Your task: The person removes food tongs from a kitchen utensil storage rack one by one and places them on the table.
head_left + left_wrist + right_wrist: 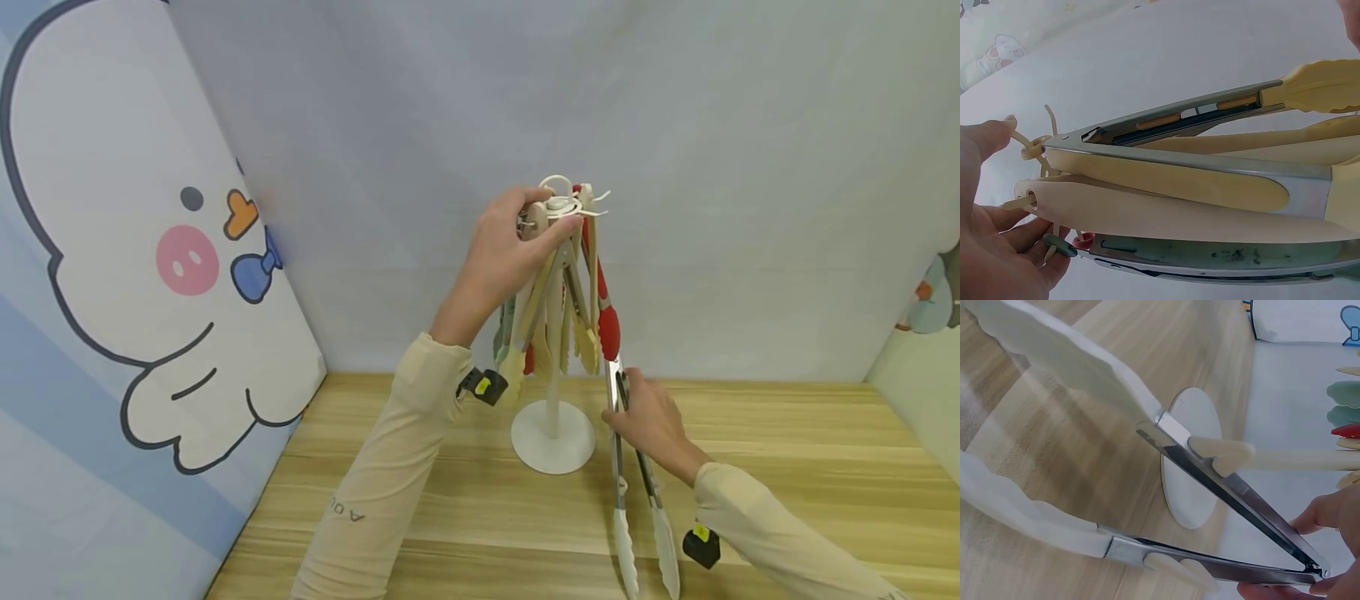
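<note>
A white rack (553,400) with a round base and wire hooks at its top stands on the table. Several tongs hang around it: pale yellow tongs (1166,178), cream tongs (1116,209), green tongs (1210,253) and red tongs (609,329). My left hand (498,246) grips the rack's top, thumb and fingers around the hooks. In my right hand (656,421) is a pair of steel tongs with white scalloped tips (1066,359), held near the hinge end. These tongs are spread apart, tips pointing down toward the front, right of the rack's base (1191,487).
The wood-grain table (787,450) meets a pale cloth backdrop (750,208) behind the rack. A panel with a cartoon character (105,208) stands along the left side. Another printed cloth edge (926,304) shows at the far right.
</note>
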A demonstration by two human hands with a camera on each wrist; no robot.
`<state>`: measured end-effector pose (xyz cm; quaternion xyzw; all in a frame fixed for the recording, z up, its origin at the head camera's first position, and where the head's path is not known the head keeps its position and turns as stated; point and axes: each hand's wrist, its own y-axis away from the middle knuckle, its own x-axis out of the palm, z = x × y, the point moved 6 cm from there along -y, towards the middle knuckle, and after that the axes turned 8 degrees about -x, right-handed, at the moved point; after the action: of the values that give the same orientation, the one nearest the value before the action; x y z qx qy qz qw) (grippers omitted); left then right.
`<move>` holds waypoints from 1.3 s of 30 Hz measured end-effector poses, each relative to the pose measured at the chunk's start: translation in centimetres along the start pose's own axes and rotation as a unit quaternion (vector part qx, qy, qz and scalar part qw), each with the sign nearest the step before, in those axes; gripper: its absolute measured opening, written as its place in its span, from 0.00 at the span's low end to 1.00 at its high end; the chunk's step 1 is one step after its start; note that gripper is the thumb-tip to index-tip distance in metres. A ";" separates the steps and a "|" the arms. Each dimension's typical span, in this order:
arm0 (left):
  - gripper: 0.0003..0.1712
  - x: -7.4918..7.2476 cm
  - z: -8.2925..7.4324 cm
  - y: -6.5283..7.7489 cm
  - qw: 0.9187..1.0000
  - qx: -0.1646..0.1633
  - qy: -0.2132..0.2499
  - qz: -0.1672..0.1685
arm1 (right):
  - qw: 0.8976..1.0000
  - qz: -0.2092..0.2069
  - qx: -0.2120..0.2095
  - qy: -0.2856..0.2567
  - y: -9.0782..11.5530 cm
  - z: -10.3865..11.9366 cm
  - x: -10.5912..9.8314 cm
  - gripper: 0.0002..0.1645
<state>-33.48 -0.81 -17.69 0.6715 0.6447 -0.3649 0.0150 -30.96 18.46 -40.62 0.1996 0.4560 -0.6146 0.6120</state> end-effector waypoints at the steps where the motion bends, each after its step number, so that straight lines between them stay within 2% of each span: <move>1: 0.31 0.0 0.0 0.0 1.000 0.000 -0.001 0.000 | 1.000 0.001 -0.002 0.001 0.0 0.0 0.2 0.39; 8: 0.31 0.0 0.0 0.0 1.000 -0.001 0.000 0.003 | 1.000 0.001 -0.016 0.013 -0.2 -0.2 1.3 0.34; 17: 0.31 0.0 -0.1 0.1 1.000 -0.002 0.005 0.001 | 1.000 -0.006 -0.019 0.018 0.0 -0.6 1.7 0.24; 25: 0.30 0.0 0.0 0.1 1.000 -0.002 -0.003 0.004 | 1.000 0.013 -0.017 0.021 0.0 -1.2 2.1 0.23; 30: 0.30 0.1 -0.1 0.1 1.000 0.001 -0.003 0.001 | 0.999 0.030 -0.012 0.006 0.0 -1.6 2.5 0.18; 34: 0.29 0.0 -0.1 0.1 1.000 0.004 -0.002 -0.002 | 0.999 0.049 0.001 0.001 -0.1 -2.0 2.9 0.09; 35: 0.29 0.0 -0.1 0.1 1.000 0.004 -0.002 -0.003 | 0.999 0.053 0.003 0.001 -0.1 -2.0 3.0 0.09; 39: 0.29 -0.1 -0.1 0.2 1.000 0.003 -0.001 -0.006 | 0.998 0.063 0.005 0.000 -0.1 -2.1 3.4 0.21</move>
<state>-33.27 -0.89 -17.68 0.6671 0.6477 -0.3679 0.0113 -32.26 18.23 -44.42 0.2309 0.4394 -0.5771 0.6485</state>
